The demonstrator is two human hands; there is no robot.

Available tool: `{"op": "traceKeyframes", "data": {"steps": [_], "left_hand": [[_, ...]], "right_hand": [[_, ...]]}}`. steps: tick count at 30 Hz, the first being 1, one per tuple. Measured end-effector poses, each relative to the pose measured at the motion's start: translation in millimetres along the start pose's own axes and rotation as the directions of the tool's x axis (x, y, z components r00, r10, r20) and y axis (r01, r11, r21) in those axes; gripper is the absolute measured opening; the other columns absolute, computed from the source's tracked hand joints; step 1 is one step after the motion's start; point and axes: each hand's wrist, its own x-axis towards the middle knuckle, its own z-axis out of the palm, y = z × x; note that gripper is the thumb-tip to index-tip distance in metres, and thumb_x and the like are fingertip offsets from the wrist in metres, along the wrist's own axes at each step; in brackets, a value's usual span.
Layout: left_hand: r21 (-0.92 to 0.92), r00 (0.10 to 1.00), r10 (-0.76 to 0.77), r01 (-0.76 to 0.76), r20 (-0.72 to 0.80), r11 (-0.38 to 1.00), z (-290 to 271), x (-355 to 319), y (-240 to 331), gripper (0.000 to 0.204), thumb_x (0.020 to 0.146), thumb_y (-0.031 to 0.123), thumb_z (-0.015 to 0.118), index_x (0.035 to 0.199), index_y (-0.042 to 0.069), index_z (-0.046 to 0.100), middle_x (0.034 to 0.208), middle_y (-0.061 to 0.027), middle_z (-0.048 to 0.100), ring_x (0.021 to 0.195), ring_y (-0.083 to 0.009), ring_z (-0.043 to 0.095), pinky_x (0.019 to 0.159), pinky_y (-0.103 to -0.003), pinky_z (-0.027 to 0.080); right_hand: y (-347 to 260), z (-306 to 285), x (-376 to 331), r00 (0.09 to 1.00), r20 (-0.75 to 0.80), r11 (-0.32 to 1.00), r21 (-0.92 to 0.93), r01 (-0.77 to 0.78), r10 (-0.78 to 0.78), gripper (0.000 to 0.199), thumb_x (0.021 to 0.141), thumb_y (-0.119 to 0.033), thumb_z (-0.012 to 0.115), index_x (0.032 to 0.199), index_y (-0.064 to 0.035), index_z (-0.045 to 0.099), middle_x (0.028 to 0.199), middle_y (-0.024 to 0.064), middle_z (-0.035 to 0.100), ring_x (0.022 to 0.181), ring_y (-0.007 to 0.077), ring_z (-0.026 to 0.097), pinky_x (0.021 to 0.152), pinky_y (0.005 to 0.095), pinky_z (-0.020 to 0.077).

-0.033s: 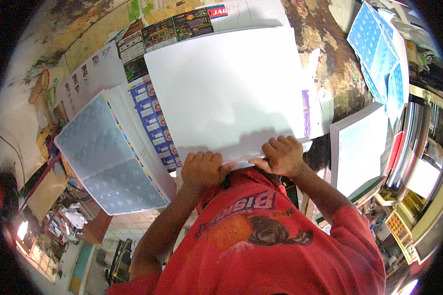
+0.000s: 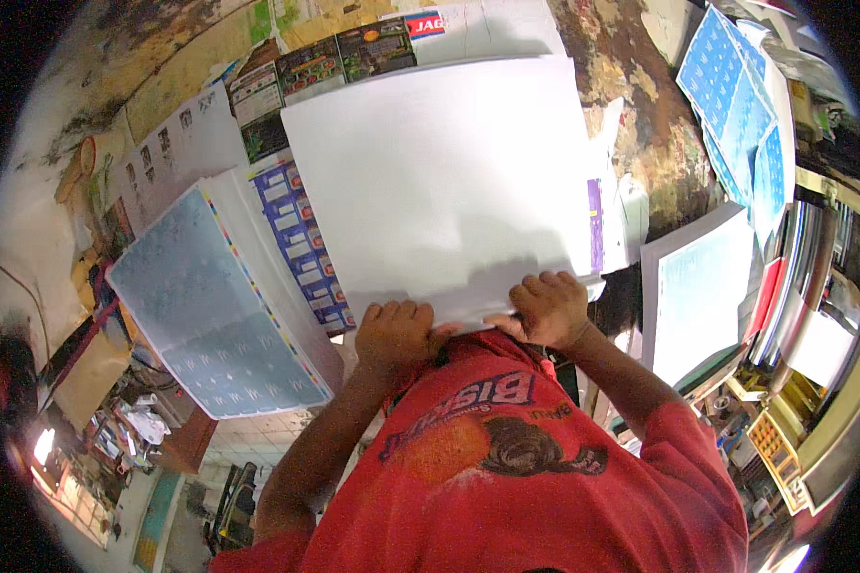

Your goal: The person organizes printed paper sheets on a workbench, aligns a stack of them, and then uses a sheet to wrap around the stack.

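A large stack of blank white paper sheets [image 2: 430, 181] lies in front of me on top of printed sheets. At its near edge, left of the middle, my left hand [image 2: 395, 334] is closed on the paper, fingers curled on top and thumb pointing inward. Further right along the same edge, my right hand [image 2: 550, 308] grips the paper in the same way, its thumb toward the left one. The near edge is close against my red shirt. How many sheets the fingers hold is hidden.
To the left stands a thick stack of blue-grey printed sheets [image 2: 225, 306]. Purple printed sheets [image 2: 306, 244] stick out beside the white paper. At the right are another paper stack [image 2: 698, 291] and blue patterned sheets [image 2: 726, 86]. A stained, peeling surface [image 2: 631, 67] lies behind.
Both hands and the near edge of the white paper have shifted very slightly toward me. The grip looks the same.
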Motion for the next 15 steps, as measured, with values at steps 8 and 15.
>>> {"op": "traceKeyframes", "data": {"steps": [8, 15], "left_hand": [[-0.128, 0.986, -0.061, 0.081, 0.152, 0.988, -12.8, 41.3, -24.8, 0.056, 0.093, 0.057, 0.050, 0.067, 0.009, 0.064, 0.062, -0.0126, 0.063, 0.058, -0.0318, 0.063, 0.061, -0.046, 0.047], [-0.121, 0.999, 0.013, -0.009, 0.034, 0.993, -8.7, 53.2, -41.2, 0.049, 0.093, 0.048, 0.058, 0.062, 0.011, 0.061, 0.057, -0.0076, 0.061, 0.055, -0.0254, 0.062, 0.060, -0.040, 0.047]], "right_hand": [[21.8, -5.4, 43.9, 0.982, 0.170, 0.983, 0.148, -0.112, 0.086, 0.048, 0.082, -0.053, 0.069, 0.065, -0.0103, 0.057, 0.058, 0.0054, 0.055, 0.055, 0.0251, 0.061, 0.051, 0.0384, 0.0481], [33.6, 5.1, 60.1, 0.985, 0.148, 0.970, 0.211, -0.123, 0.093, 0.048, 0.085, -0.051, 0.067, 0.062, -0.0093, 0.059, 0.059, 0.0084, 0.059, 0.055, 0.0290, 0.062, 0.052, 0.0401, 0.0492]]}}
